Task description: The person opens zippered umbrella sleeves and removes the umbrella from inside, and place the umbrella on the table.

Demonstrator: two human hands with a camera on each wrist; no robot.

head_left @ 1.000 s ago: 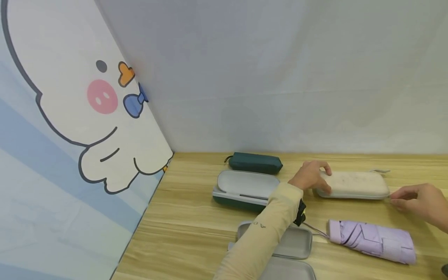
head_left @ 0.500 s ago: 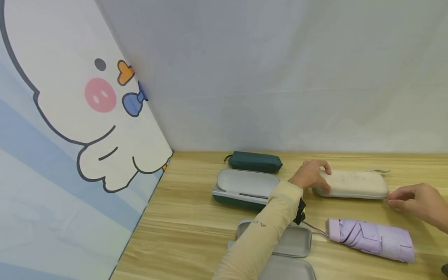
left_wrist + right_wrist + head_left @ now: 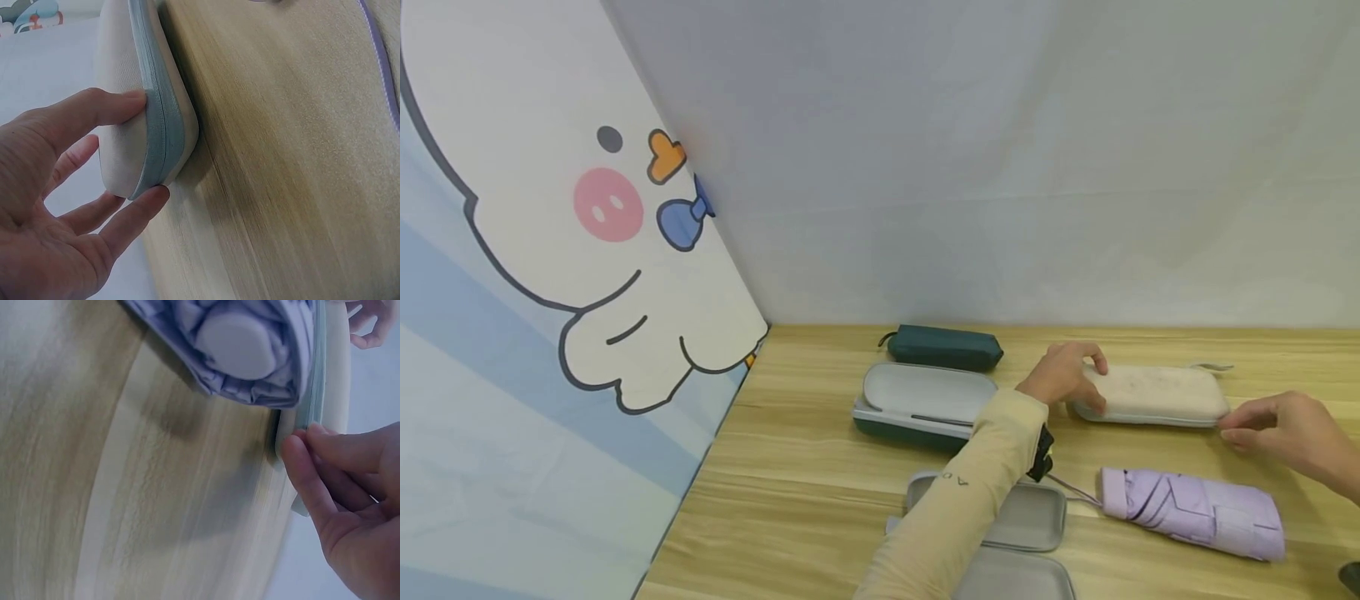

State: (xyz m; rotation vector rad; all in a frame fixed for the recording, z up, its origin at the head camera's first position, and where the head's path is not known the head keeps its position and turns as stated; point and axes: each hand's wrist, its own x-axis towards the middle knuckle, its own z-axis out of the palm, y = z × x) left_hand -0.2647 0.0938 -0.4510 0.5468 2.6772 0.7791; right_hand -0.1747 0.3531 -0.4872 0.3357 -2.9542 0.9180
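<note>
A cream zippered pencil case [image 3: 1157,393] with a pale blue zipper band [image 3: 164,125] lies near the back of the table. My left hand [image 3: 1063,375] grips its left end, the thumb on the upper edge of the band and other fingers spread around the end. At the front right corner, my right hand [image 3: 1292,433] pinches thumb and forefinger together at the zipper; the pull is hidden between the fingertips [image 3: 300,437]. Along the band the zipper looks closed in the left wrist view. A folded lilac umbrella [image 3: 1195,512] lies in front of the case.
A dark green folded umbrella [image 3: 946,347] lies at the back left. Before it sits a grey and green case [image 3: 928,392], and nearer, an opened grey case [image 3: 1026,517], partly covered by my left sleeve [image 3: 955,500]. A white curtain [image 3: 1000,167] hangs behind the table.
My right hand's pinching fingertips have shifted slightly left along the case's front right corner. The left hand keeps its grip, and the head view has drifted a little.
</note>
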